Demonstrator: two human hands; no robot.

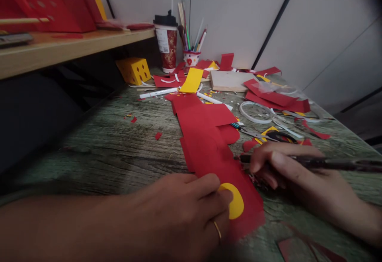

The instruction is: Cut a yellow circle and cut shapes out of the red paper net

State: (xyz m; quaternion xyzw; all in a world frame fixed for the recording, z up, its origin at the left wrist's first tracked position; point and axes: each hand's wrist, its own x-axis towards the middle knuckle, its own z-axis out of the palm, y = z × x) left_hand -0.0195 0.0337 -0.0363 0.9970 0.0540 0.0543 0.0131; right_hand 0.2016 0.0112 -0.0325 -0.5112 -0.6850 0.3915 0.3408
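A folded red paper cutout [205,134] with side flaps lies on the table. On its near end is a yellow paper disc [237,202]. My left hand [193,210], a ring on one finger, has its fingers bent together over the disc's left edge, against the red paper. In my right hand [289,170] is a slim dark pen-like tool [325,162], held like a pen. Its tip is close to the cutout's right edge; I cannot tell whether it touches. Scissors [265,134] lie just beyond my right hand.
White markers [158,93], a yellow paper strip [191,80] and red scraps [274,97] lie farther back. Behind stand a lidded cup [169,51], a pen holder [191,58] and a yellow box [139,71]. Rolled white tape [255,121] is at right. A wooden shelf [89,45] overhangs the left.
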